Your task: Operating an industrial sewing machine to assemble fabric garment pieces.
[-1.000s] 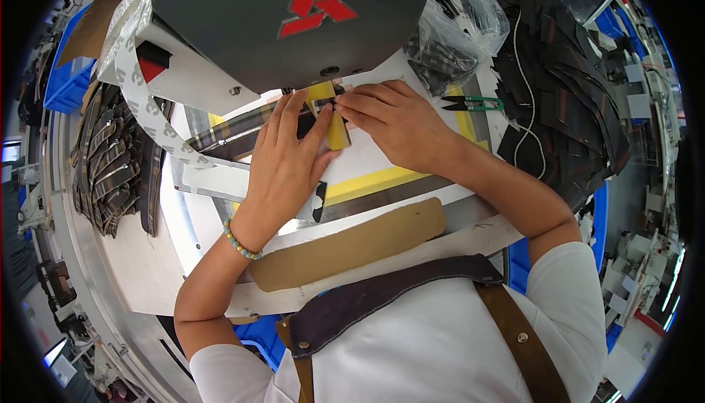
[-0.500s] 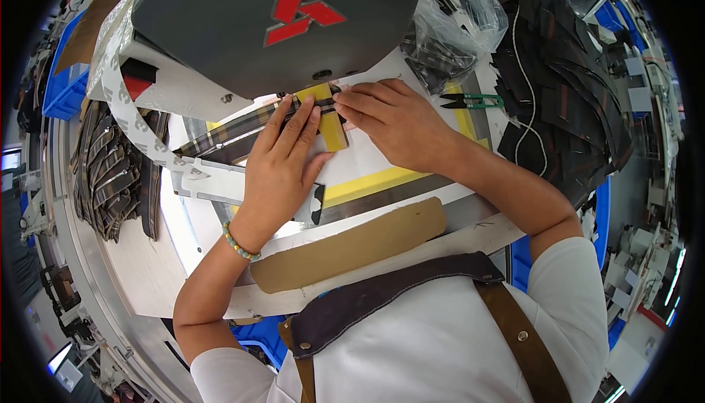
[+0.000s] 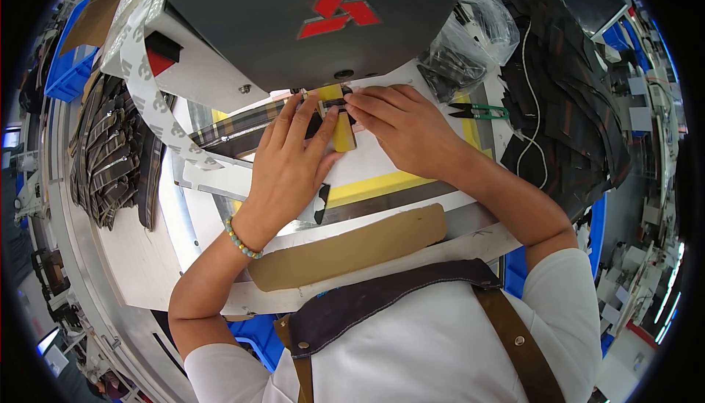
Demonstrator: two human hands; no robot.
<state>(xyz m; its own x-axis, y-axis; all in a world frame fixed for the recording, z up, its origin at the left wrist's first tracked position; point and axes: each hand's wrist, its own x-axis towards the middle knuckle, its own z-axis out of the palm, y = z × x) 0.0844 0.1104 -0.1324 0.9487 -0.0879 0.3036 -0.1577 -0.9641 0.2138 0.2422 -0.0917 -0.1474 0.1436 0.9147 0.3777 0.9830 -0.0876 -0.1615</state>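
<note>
A plaid fabric strip with a zipper [image 3: 233,137] lies on the white work surface under the sewing machine's dark head. My left hand [image 3: 286,160] rests on its right part, fingers stretched out and spread, thumb apart. Beneath the fingertips, a yellow piece [image 3: 344,132] stands crosswise to the strip. My right hand [image 3: 415,131] is beside it on the right, fingers pressed together, fingertips gripping the dark end of the strip. Exactly what lies between those fingertips is partly hidden.
The sewing machine head [image 3: 294,28] hangs close above my hands. Green-handled thread snips [image 3: 485,112] lie at the right, by a heap of dark fabric pieces [image 3: 573,102]. A clear plastic bag [image 3: 485,28] stands behind. Plaid zipper strips [image 3: 110,160] are stacked at left; brown cardboard [image 3: 352,249] lies nearest me.
The view has shifted slightly. My left fingers have spread, and the index finger sits lower, by the yellow piece. My right hand stays at the strip's end.
</note>
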